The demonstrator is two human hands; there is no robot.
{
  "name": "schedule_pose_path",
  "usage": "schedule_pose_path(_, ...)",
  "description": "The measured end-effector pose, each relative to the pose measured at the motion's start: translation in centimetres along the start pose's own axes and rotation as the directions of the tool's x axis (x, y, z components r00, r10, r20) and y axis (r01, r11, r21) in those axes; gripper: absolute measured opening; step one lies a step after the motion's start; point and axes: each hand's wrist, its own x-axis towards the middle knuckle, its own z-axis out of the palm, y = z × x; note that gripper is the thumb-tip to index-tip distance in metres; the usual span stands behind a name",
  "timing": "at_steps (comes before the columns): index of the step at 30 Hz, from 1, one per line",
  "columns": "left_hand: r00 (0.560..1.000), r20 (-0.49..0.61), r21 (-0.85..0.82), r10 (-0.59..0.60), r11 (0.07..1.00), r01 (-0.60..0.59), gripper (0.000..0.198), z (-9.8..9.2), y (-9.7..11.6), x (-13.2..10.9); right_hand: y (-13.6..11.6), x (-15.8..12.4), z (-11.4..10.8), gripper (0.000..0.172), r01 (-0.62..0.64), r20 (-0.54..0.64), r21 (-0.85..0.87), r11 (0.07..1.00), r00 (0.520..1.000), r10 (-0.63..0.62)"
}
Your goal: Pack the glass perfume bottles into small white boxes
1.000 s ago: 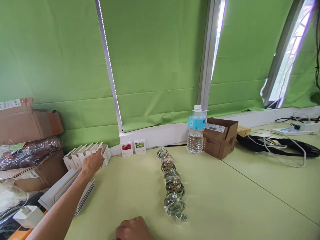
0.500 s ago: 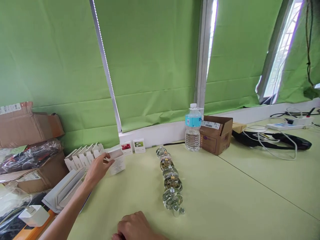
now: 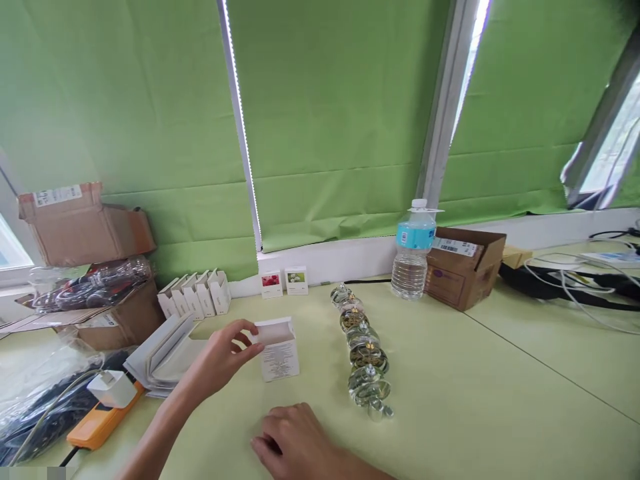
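My left hand [image 3: 223,357] pinches the open top flap of a small white carton [image 3: 278,350], which stands upright on the pale green table [image 3: 475,393]. My right hand [image 3: 295,440] rests on the table near the front edge, fingers curled loosely, nothing visible in it. Just right of the carton runs a line of several clear glass perfume bottles [image 3: 363,350] with gold tops. A row of several more open white cartons [image 3: 196,298] stands at the back left. Two small closed boxes [image 3: 284,282] with flower pictures sit by the window sill.
A water bottle [image 3: 414,252] and a brown cardboard box [image 3: 463,267] stand at the back right, with cables [image 3: 575,283] beyond. At left lie flat white cartons [image 3: 163,350], an orange power strip [image 3: 103,420] with a white plug, cardboard boxes [image 3: 85,230] and plastic bags.
My left hand took one white carton from the back-left row and brought it toward me, setting it beside the bottle line. The camera view shifted left. My right hand stayed low on the table.
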Motion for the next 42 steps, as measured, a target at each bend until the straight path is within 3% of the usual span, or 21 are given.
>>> schedule_pose_path(3, 0.999, -0.032, 0.000, -0.004, 1.000, 0.004, 0.038, -1.3, -0.6, 0.6, -0.1, -0.1, -0.3, 0.024, 0.002, -0.006, 0.009, 1.000, 1.000, -0.002)
schedule_pose_path(5, 0.996, -0.088, 0.160, -0.028, 0.986, 0.042, 0.043, -2.2, -1.8, 1.0, -0.2, -0.1, -0.5, 0.026, 0.001, -0.014, 0.019, 1.000, 1.000, -0.001)
schedule_pose_path(8, 0.980, -0.156, 0.464, -0.122, 0.867, 0.182, 0.041, -3.3, -4.5, 1.1, -0.3, -0.2, -0.8, 0.030, -0.002, -0.014, 0.025, 1.000, 1.000, 0.002)
schedule_pose_path(14, 0.952, -0.116, 0.662, -0.284, 0.692, 0.287, 0.038, -3.5, -8.3, -0.2, -0.4, -0.2, -0.5, 0.031, 0.022, -0.038, 0.019, 1.000, 0.999, -0.021)
schedule_pose_path(19, 0.893, -0.113, 0.710, -0.435, 0.594, 0.379, 0.049, -3.6, -9.3, -0.6, -0.3, -0.2, -0.1, 0.029, 0.053, -0.058, 0.023, 0.998, 0.997, -0.052)
schedule_pose_path(23, 0.858, -0.108, 0.740, -0.502, 0.536, 0.407, 0.040, -4.0, -9.4, -0.8, -0.4, -0.2, 0.0, 0.030, 0.062, -0.074, 0.018, 0.998, 0.995, -0.061)
schedule_pose_path(29, 0.865, -0.117, 0.774, -0.487, 0.501, 0.387, 0.027, -3.9, -8.9, -0.6, -0.3, -0.2, 0.1, 0.030, 0.058, -0.080, 0.015, 0.998, 0.995, -0.056)
schedule_pose_path(37, 0.869, -0.142, 0.747, -0.473, 0.525, 0.408, 0.030, -3.4, -9.0, -0.3, -0.2, -0.3, 0.3, 0.030, 0.055, -0.088, 0.001, 0.998, 0.995, -0.055)
schedule_pose_path(42, 0.850, -0.167, 0.716, -0.500, 0.530, 0.453, 0.027, -3.6, -9.2, -0.2, -0.3, -0.4, 0.3, 0.030, 0.054, -0.091, 0.005, 0.999, 0.994, -0.053)
